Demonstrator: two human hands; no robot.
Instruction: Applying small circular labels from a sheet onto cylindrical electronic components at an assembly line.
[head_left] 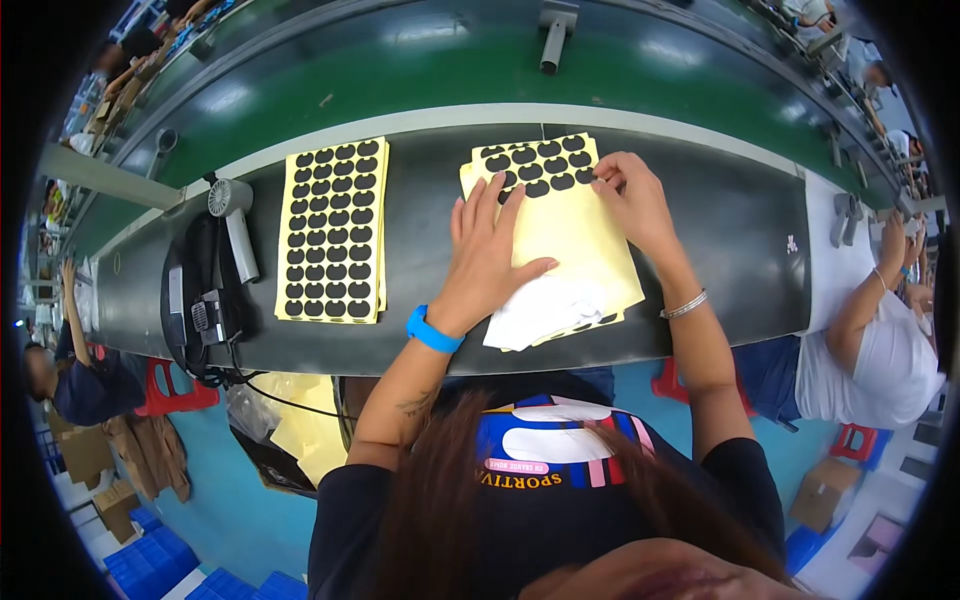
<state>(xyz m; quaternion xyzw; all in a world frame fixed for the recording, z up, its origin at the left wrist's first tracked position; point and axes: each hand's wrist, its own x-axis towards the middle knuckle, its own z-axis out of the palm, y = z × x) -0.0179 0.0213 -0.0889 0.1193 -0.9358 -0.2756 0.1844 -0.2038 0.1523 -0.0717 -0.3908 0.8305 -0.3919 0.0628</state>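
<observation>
Yellow paper backs the sticker sheet (592, 245), which lies on the dark table (430, 170) under both hands. The left hand (485, 258) is spread over its left side, thumb out toward its middle; firm, flat pressure there should keep it from sliding. The right hand (636, 205) is at its upper right edge, thumb and fingertips drawn close together by the end of the lowest row of black stickers (564, 182); whether they pinch one I cannot tell. Best, I judge, to lift from one edge, slowly and low, so nothing creases. The white cloth or paper (545, 310) over its lower left corner is best kept off sticky sides.
</observation>
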